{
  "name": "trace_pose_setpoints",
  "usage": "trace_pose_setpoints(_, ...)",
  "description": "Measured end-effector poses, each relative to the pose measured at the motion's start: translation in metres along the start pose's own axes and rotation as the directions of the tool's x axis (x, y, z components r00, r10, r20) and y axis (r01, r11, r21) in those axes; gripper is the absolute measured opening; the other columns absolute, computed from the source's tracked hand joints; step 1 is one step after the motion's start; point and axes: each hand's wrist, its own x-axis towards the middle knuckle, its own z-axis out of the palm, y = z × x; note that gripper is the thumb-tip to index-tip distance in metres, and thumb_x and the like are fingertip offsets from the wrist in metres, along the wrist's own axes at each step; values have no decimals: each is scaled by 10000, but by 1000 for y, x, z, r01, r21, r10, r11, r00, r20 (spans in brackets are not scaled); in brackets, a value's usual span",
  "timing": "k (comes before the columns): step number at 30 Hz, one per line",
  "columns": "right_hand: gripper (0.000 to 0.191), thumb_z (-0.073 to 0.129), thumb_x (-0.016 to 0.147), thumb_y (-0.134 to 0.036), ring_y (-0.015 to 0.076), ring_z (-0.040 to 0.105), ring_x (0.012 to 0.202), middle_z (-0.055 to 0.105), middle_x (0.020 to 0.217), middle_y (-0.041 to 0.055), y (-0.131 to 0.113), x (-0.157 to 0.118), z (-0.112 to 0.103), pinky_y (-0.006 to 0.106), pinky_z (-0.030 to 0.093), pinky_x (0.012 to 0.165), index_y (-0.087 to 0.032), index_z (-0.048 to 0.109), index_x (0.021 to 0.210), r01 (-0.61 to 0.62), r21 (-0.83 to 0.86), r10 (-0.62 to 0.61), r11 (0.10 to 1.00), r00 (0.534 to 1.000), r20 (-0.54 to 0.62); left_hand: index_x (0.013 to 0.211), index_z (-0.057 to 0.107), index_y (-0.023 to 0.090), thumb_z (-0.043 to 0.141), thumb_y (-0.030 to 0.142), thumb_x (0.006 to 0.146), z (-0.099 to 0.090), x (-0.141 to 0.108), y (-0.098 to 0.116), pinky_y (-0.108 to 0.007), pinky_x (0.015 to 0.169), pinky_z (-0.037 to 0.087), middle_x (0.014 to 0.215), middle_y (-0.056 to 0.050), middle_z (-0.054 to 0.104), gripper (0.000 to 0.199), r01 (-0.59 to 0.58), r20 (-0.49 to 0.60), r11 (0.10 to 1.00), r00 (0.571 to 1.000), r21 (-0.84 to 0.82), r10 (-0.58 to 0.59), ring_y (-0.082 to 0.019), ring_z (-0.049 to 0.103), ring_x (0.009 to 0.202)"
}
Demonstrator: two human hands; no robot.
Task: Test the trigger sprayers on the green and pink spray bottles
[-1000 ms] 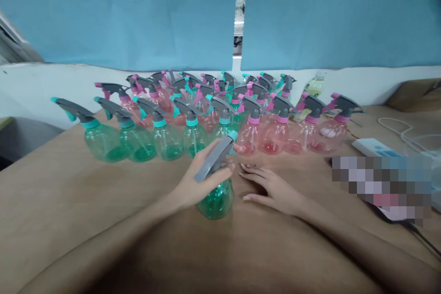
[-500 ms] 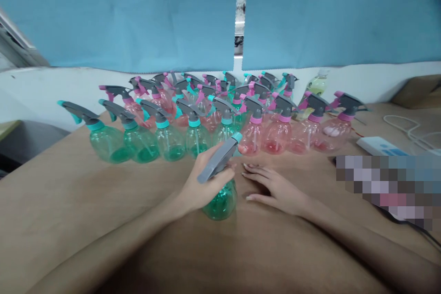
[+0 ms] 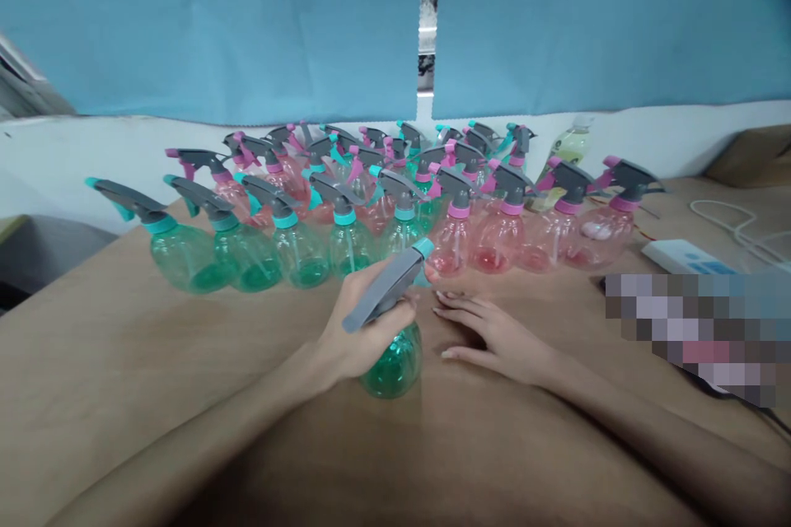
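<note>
My left hand (image 3: 364, 329) is closed round the neck of a green spray bottle (image 3: 394, 366) with a grey trigger head and a teal nozzle. The bottle stands close to me at the middle of the table, its nozzle pointing away to the right. Part of its neck and trigger is hidden by my fingers. My right hand (image 3: 494, 338) lies on the tabletop just right of that bottle, fingers stretched out and holding nothing. Beyond my hands is a front row with green spray bottles (image 3: 302, 251) on the left and pink spray bottles (image 3: 498, 243) on the right.
More spray bottles (image 3: 371, 156) crowd behind the front row. A clear bottle with a label (image 3: 568, 144) stands at the back right. On the wooden table (image 3: 154, 395), a white box (image 3: 685, 255), a white cable (image 3: 735, 222) and a blurred-out flat object (image 3: 692, 329) lie to the right.
The view has shifted slightly. My left hand keeps its grip on the green spray bottle, and my right hand rests in about the same place.
</note>
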Motion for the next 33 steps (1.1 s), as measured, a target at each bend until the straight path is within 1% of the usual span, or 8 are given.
trace_pose_setpoints(4,608,517,842,-561,255,381,1319,423,1436,83,0,0,-1,477,358,1055,-239,448,1354,4,15,-4,1000,1000,-9,832,585,179,519,199,720,-1,1,2,-281,647,480,659,27,500,131,10,6,997,1000,-72,-10,-129,483,616)
trace_pose_setpoints(9,597,520,841,-555,267,398,1308,450,1416,88,-2,0,-2,488,357,1052,-240,462,1344,6,31,-5,999,1000,-18,778,568,179,504,174,723,-1,1,2,-252,575,401,661,31,527,85,3,-17,998,1000,-60,-4,-119,470,600)
trace_pose_setpoints(14,587,521,842,-554,273,406,1301,442,1421,93,-1,1,-2,494,357,1049,-242,471,1336,5,31,-5,1000,1000,-11,810,581,196,486,169,730,-2,1,3,-258,631,422,783,13,596,127,-20,-15,997,1000,-70,19,-133,519,686)
trace_pose_setpoints(18,587,530,840,-544,275,401,1304,433,1429,86,0,0,-2,495,358,1048,-255,458,1346,8,46,-8,999,1000,-18,798,589,186,488,167,718,-3,2,3,-258,607,424,752,6,594,131,-40,-4,998,999,-41,40,-135,520,667)
trace_pose_setpoints(22,593,523,843,-547,266,395,1310,444,1420,89,-2,0,-3,488,348,1061,-238,460,1345,9,42,-8,999,1000,-19,913,606,208,507,160,714,-4,4,2,-285,661,477,754,11,610,227,-10,12,999,1000,-43,11,-155,568,699)
trace_pose_setpoints(27,608,520,837,-564,257,391,1313,458,1410,89,-3,1,-4,479,346,1065,-221,469,1337,3,32,-3,999,1000,-16,990,602,207,532,190,720,-3,5,2,-355,777,516,810,-17,640,279,29,36,991,999,-128,-25,-199,621,809)
trace_pose_setpoints(29,611,518,839,-565,255,387,1316,451,1415,88,-3,1,-4,482,347,1063,-225,461,1343,2,31,-1,1000,1000,-12,963,598,198,542,199,725,-2,4,1,-356,771,521,753,-6,622,244,37,25,989,999,-140,-34,-196,620,783)
trace_pose_setpoints(33,607,527,837,-558,260,391,1313,458,1409,88,-2,1,-3,492,351,1057,-241,451,1349,9,43,-8,999,1000,-22,888,594,201,542,216,755,2,1,-4,-337,730,526,681,18,585,143,51,3,990,999,-128,-51,-154,578,645)
